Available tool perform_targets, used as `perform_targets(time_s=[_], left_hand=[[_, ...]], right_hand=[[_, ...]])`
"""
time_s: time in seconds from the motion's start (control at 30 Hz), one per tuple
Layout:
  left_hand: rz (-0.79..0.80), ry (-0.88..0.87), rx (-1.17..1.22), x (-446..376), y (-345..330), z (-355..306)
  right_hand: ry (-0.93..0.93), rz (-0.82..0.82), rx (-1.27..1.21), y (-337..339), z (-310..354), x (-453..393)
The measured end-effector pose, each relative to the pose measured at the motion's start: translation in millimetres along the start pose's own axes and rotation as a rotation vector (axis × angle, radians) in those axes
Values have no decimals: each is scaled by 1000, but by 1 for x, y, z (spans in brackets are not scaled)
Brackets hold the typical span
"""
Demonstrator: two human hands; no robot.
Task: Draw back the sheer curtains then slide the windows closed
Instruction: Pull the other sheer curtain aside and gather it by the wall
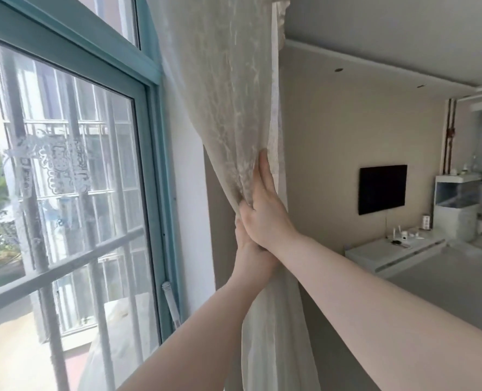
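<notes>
The sheer cream curtain (228, 88) hangs bunched against the wall to the right of the teal-framed window (149, 114). My right hand (265, 210) lies flat on the gathered fabric, fingers pointing up and the thumb pinching folds. My left hand (248, 249) sits just below it, partly hidden under the right wrist, closed around the bunched curtain. The glass pane (73, 179) shows metal security bars and buildings outside. I cannot tell from here whether the sash is slid open.
A white pole (172, 303) leans in the window's lower right corner. Further right there is a beige wall with a black television (382, 189), a low white cabinet (395, 251) with small items, and a white fish tank stand (457, 204).
</notes>
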State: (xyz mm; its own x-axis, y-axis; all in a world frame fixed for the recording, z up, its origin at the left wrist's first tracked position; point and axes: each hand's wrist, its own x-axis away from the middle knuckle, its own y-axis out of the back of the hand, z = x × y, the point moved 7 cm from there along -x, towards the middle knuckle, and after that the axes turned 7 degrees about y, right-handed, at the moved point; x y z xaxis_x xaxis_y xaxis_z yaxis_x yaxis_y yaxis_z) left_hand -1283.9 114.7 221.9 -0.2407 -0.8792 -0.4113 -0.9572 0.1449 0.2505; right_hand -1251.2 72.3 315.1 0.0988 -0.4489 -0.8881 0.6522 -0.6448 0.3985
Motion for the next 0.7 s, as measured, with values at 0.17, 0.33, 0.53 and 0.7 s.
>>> perform_targets(time_s=[0.17, 0.33, 0.53, 0.7], left_hand=[[-46, 7, 108, -26, 18, 16], [-75, -4, 69, -45, 36, 31], [6, -139, -254, -59, 25, 18], [-24, -106, -133, -70, 28, 21]], right_hand=[[10, 31, 55, -20, 0, -17], [92, -182, 130, -10, 8, -35], [228, -229, 378, -38, 8, -56], [240, -238, 522, -44, -18, -81]])
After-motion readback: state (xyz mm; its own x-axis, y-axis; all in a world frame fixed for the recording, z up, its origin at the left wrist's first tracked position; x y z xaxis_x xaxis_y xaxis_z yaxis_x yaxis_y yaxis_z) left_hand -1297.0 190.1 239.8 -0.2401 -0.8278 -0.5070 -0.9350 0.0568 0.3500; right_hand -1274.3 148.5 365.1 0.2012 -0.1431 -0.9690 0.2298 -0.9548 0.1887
